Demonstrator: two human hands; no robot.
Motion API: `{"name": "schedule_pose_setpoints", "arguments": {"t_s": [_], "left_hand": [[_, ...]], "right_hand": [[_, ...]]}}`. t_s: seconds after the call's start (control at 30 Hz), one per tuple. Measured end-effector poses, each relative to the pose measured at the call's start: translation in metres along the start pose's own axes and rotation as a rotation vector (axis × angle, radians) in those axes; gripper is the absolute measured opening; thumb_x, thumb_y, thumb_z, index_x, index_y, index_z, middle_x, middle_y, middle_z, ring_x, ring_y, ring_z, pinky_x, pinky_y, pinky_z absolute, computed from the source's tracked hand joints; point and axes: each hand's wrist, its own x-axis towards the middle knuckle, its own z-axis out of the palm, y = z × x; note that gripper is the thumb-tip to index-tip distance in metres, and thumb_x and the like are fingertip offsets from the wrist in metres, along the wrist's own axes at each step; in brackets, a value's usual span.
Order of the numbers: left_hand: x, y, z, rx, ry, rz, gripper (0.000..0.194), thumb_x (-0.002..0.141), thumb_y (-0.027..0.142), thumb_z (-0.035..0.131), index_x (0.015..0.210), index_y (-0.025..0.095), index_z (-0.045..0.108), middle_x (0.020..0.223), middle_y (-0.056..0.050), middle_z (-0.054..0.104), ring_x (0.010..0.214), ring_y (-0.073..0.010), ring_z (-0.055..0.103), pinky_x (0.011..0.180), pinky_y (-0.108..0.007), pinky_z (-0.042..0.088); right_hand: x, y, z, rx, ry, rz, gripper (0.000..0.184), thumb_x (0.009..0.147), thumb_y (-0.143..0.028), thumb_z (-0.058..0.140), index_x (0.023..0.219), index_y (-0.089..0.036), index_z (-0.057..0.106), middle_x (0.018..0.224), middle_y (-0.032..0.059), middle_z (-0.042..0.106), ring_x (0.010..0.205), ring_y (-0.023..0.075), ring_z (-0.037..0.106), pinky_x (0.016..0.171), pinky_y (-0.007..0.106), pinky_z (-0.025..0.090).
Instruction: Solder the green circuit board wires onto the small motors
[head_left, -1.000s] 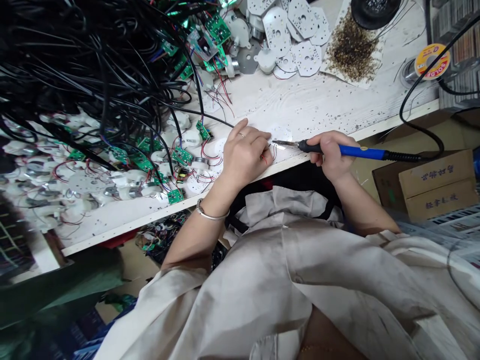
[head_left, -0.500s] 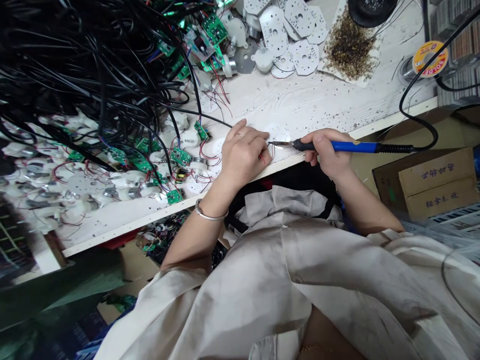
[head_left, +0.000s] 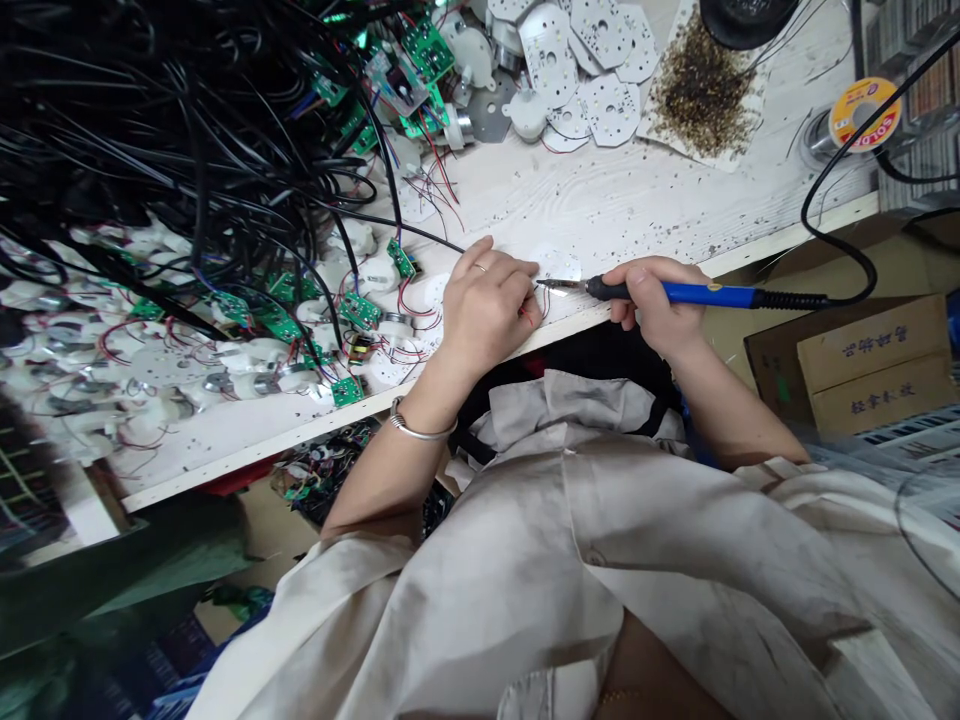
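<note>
"SOLD" on the orange spool label (head_left: pixel 862 100), Chinese characters on the cardboard box (head_left: pixel 885 370)

Left hand (head_left: pixel 486 305) palm down, back uppermost, fingers bent. Right hand (head_left: pixel 654 302) closed in a pen-like grip, thumb uppermost, near the left but apart. Left forearm (head_left: pixel 382 460) and right forearm (head_left: pixel 731 400) bare, angling inward from either side.

Workshop: soldering iron (head_left: pixel 712 294), circuit boards (head_left: pixel 361 311)
</note>
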Motion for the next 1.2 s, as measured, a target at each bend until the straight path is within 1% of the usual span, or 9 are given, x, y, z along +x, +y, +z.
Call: {"name": "schedule_pose_setpoints", "arguments": {"t_s": [0.2,0.37,0.47,0.57,0.67,0.8,0.93,1.1,1.2], "left_hand": [[-0.001,-0.001,0.000,-0.020,-0.024,-0.014,0.013,0.086,0.014,0.053,0.082,0.023,0.062,0.108,-0.004,0.075,0.103,-0.0244,0.068,0.120,-0.058,0.041],[-0.003,-0.006,0.005,-0.019,0.024,0.022,0.015,0.086,0.014,0.053,0.088,0.023,0.065,0.107,-0.003,0.076,0.102,-0.0230,0.068,0.120,-0.057,0.042],[-0.004,-0.009,0.006,-0.026,0.036,0.058,0.016,0.088,0.014,0.053,0.090,0.022,0.066,0.107,-0.003,0.076,0.103,-0.0228,0.068,0.119,-0.056,0.043],[-0.003,-0.010,-0.001,-0.057,-0.004,0.114,0.015,0.091,0.017,0.053,0.090,0.021,0.067,0.112,-0.006,0.075,0.107,-0.0236,0.067,0.109,-0.051,0.051],[-0.004,-0.012,-0.017,-0.093,-0.024,0.191,0.012,0.094,0.021,0.056,0.099,0.021,0.067,0.121,-0.008,0.073,0.117,-0.0246,0.065,0.104,-0.046,0.054],[-0.012,-0.017,-0.042,-0.076,0.013,0.196,0.019,0.097,0.028,0.058,0.114,0.025,0.066,0.132,-0.006,0.068,0.126,-0.0268,0.062,0.108,-0.049,0.050],[-0.020,-0.021,-0.054,-0.013,0.037,0.206,0.015,0.100,0.033,0.058,0.109,0.027,0.070,0.123,-0.004,0.072,0.119,-0.0267,0.065,0.099,-0.048,0.052],[-0.013,-0.019,-0.041,0.052,0.054,0.350,0.015,0.101,0.036,0.061,0.102,0.027,0.072,0.113,-0.001,0.077,0.112,-0.0234,0.067,0.094,-0.044,0.048],[-0.009,-0.016,-0.027,-0.020,0.152,0.363,0.010,0.100,0.034,0.063,0.099,0.028,0.072,0.092,0.002,0.077,0.095,-0.0202,0.068,0.091,-0.043,0.045]], "right_hand": [[-0.002,0.002,0.001,0.017,0.115,-0.009,0.046,0.094,-0.062,0.057,0.082,-0.022,0.075,0.046,-0.0066,0.056,0.034,0.0053,0.048,0.034,0.018,0.035],[-0.003,0.006,0.002,0.016,0.159,-0.036,0.047,0.095,-0.063,0.055,0.080,-0.022,0.073,0.046,-0.0069,0.053,0.033,0.0056,0.046,0.033,0.018,0.035],[-0.004,0.007,0.005,0.035,0.207,-0.099,0.042,0.098,-0.059,0.052,0.091,-0.024,0.073,0.054,-0.0062,0.060,0.039,0.0070,0.054,0.039,0.019,0.044],[-0.003,0.007,0.007,-0.073,0.105,-0.186,0.039,0.097,-0.058,0.054,0.115,-0.027,0.069,0.081,-0.0011,0.075,0.065,0.0132,0.073,0.064,0.028,0.062],[0.000,0.008,0.007,-0.286,-0.058,-0.372,0.035,0.099,-0.050,0.055,0.123,-0.027,0.067,0.103,0.0037,0.078,0.091,0.0182,0.076,0.084,0.035,0.063],[0.003,0.012,0.006,-0.516,-0.148,-0.546,0.027,0.101,-0.038,0.052,0.121,-0.026,0.067,0.101,0.0029,0.078,0.089,0.0167,0.074,0.077,0.029,0.058],[0.003,0.013,0.006,-0.594,-0.138,-0.600,0.026,0.101,-0.034,0.053,0.122,-0.024,0.065,0.100,0.0035,0.078,0.087,0.0162,0.073,0.075,0.027,0.056],[0.002,0.012,0.005,-0.671,-0.156,-0.585,0.027,0.102,-0.036,0.050,0.121,-0.024,0.065,0.099,0.0032,0.078,0.086,0.0163,0.073,0.074,0.027,0.054],[0.002,0.013,0.004,-0.685,-0.179,-0.574,0.029,0.102,-0.038,0.049,0.121,-0.023,0.065,0.098,0.0035,0.077,0.085,0.0166,0.072,0.074,0.028,0.054]]}}
